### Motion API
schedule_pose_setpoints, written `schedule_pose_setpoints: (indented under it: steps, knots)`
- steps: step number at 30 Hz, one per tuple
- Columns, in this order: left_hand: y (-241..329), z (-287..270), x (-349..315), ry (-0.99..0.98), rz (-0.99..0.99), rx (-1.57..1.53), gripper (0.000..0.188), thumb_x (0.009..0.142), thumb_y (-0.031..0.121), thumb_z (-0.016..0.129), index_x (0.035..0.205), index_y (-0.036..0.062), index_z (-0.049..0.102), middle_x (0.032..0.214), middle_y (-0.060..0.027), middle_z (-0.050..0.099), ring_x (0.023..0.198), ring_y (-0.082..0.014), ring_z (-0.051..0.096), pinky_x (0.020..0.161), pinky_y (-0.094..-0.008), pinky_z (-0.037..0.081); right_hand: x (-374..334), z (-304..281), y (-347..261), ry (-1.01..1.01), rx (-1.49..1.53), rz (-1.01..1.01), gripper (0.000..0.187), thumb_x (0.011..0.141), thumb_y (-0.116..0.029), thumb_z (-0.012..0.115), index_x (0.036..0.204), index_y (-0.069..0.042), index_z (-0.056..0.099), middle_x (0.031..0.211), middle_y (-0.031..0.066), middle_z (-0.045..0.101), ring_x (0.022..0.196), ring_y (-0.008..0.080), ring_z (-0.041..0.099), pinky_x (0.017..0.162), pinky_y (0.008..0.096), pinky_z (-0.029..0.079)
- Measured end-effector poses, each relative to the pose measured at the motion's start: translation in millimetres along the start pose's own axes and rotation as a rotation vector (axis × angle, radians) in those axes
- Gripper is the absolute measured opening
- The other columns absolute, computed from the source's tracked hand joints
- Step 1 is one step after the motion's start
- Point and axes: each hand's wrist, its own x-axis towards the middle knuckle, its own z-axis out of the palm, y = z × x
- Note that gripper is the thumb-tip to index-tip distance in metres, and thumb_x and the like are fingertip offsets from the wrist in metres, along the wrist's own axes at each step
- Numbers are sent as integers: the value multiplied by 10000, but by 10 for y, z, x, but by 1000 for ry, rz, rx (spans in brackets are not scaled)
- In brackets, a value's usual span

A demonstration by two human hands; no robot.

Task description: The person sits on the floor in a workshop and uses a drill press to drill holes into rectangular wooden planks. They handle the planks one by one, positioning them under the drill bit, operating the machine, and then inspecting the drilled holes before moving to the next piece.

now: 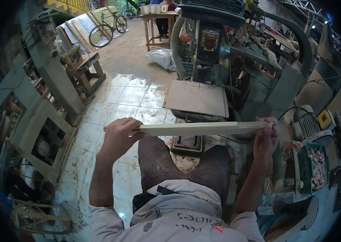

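Observation:
A long, pale wooden strip (190, 129) lies level across the space above my knees. It looks like two thin pieces laid together, with a step in the upper edge toward the right. My left hand (122, 132) is wrapped round its left end, the fingers curled over the top. At the other end my right hand (267, 131) grips the wood between thumb and fingers. Just beyond the strip is a drill press (208, 52) with a flat board (196, 98) on its table; the strip appears apart from that board.
On the right stand a green crate (306, 171) of small coloured pieces and a motor (305, 123). Machine frames (43, 133) line the left. Farther off are a wooden table (149, 30) with a person behind it, a plastic bag (161, 59) and a bicycle (108, 30).

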Motion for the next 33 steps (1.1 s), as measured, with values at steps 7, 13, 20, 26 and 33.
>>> schedule_pose_setpoints:
  steps: [7, 13, 20, 26, 33]
  knots:
    - [-185, 354, 104, 139, 128, 263, 176, 708, 106, 745, 816, 92, 607, 770, -15, 608, 677, -209, 606, 582, -340, 495, 76, -98, 500, 2, -441, 328, 302, 956, -174, 571, 1196, 10, 570, 1163, 88, 584, 1052, 147, 560, 963, 304, 408]
    - [-857, 746, 192, 104, 108, 367, 79, 776, 49, 629, 826, 55, 569, 858, -52, 616, 826, -234, 649, 691, -364, 525, 93, -46, 1516, -247, -773, 217, 311, 911, -143, 612, 1182, 7, 589, 1145, 169, 607, 1025, 280, 615, 896, 358, 476]
    - [-1723, 1222, 413, 96, 179, 427, 64, 822, 30, 578, 884, 32, 589, 996, -83, 634, 1026, -273, 643, 889, -433, 513, 353, 112, 2142, -496, -1279, 41, 298, 871, -241, 649, 1108, -61, 642, 1171, 138, 623, 1180, 345, 527, 1041, 474, 361]
    - [-1860, 1541, 562, -203, 54, 388, 496, 811, -42, 491, 1273, 130, 540, 1374, -111, 487, 1293, -323, 452, 1075, -525, 334, 494, 181, 2338, -569, -1373, 5, 308, 867, -282, 636, 1105, -87, 655, 1170, 88, 629, 1197, 274, 509, 1070, 490, 311]
    - [-1581, 1660, 1016, -479, 128, 356, 762, 796, -98, 429, 1428, 327, 395, 1511, -91, 314, 1363, -360, 336, 1095, -626, 232, 634, 210, 2465, -570, -1327, 47, 300, 869, -279, 631, 1103, -93, 659, 1171, 87, 627, 1190, 253, 515, 1065, 482, 318]
